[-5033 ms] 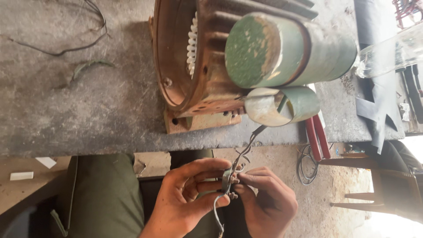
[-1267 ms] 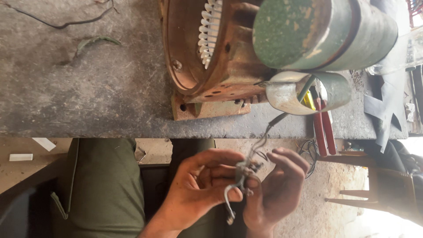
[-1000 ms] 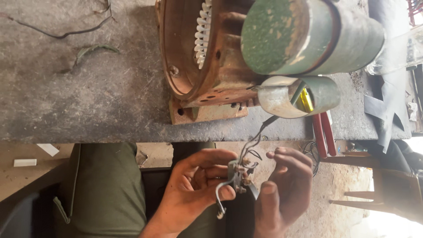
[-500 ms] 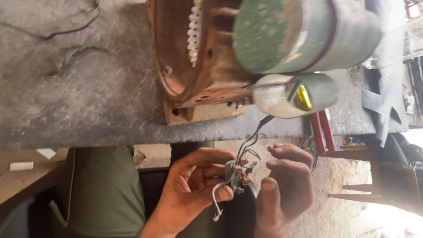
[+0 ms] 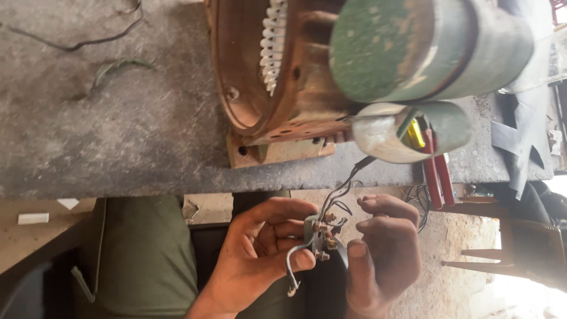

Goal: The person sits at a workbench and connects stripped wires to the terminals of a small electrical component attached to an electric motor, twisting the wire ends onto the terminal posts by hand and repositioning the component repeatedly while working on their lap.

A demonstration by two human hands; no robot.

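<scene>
My left hand [image 5: 260, 254] pinches a small terminal piece [image 5: 319, 236] with several brass studs and a loose grey wire hanging below it. My right hand [image 5: 384, 251] is beside it, fingers curled against the same piece from the right. Thin dark wires [image 5: 342, 189] run up from the piece to a rusty electric motor [image 5: 283, 77] standing on the grey bench [image 5: 118, 142]. A large green cylinder [image 5: 425, 47] and a smaller green capacitor can [image 5: 413, 127] are mounted on the motor.
Red-handled pliers [image 5: 437, 177] lie on the bench edge under the small can. Loose wire scraps [image 5: 82, 41] lie at the bench's far left. Green trousers [image 5: 147, 254] show below the bench. A stool [image 5: 508, 248] stands at the right.
The view has shifted slightly and the motor appears larger. Both hands stay on the terminal piece; my right fingers have shifted around it.
</scene>
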